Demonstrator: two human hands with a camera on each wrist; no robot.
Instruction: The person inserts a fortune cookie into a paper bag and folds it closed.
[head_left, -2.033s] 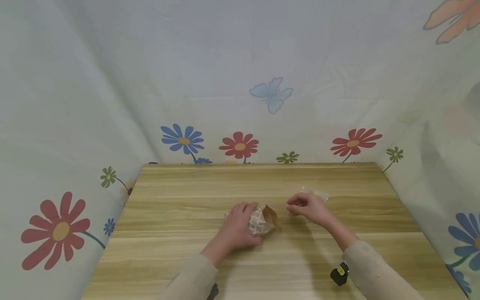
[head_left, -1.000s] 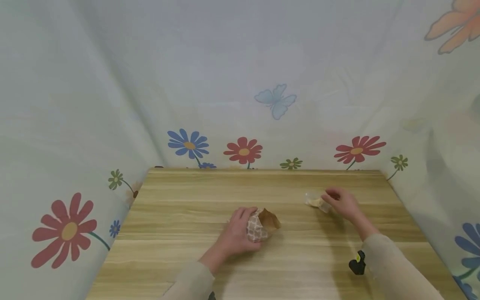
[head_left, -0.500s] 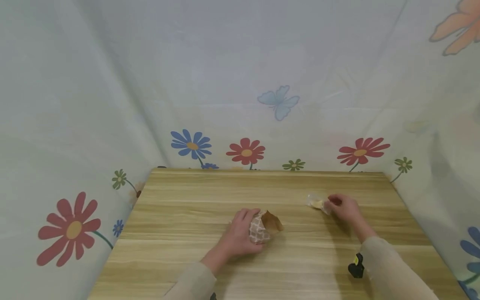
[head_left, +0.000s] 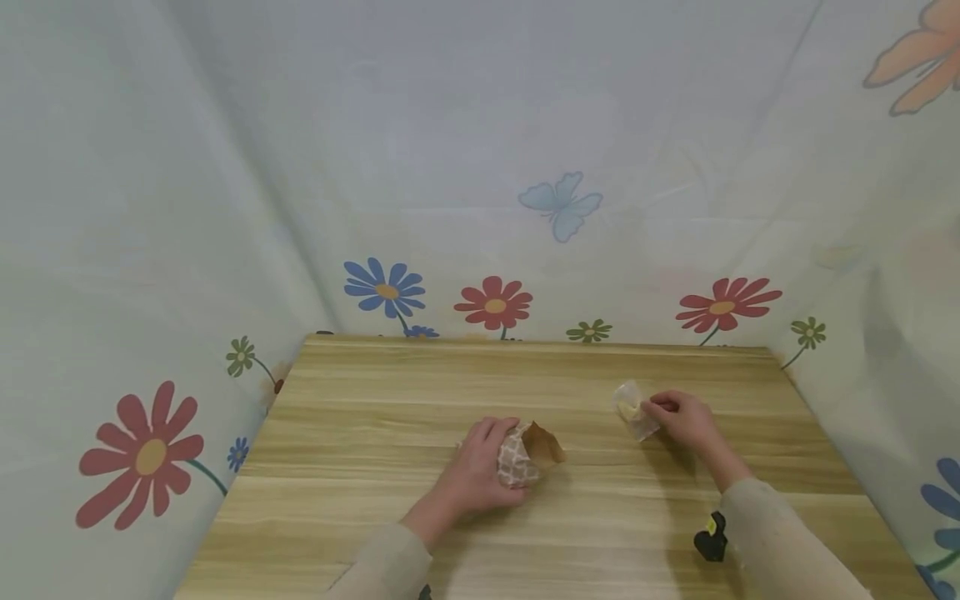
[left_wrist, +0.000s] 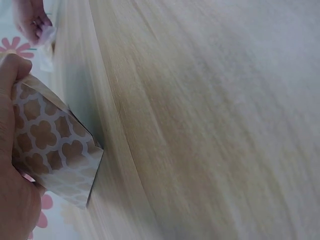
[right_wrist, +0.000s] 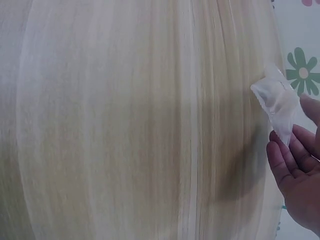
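Bag is gripped by fingers of the left hand; at the bag's two o'clock, those of the right hand pinch a packet above the surface

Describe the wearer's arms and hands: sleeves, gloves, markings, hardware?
Left hand and right hand are bare, no gloves. Left sleeve and right sleeve are plain pale beige, long. Black device with a yellow patch sits beside the right cuff; a dark bit shows by the left. No cables visible.
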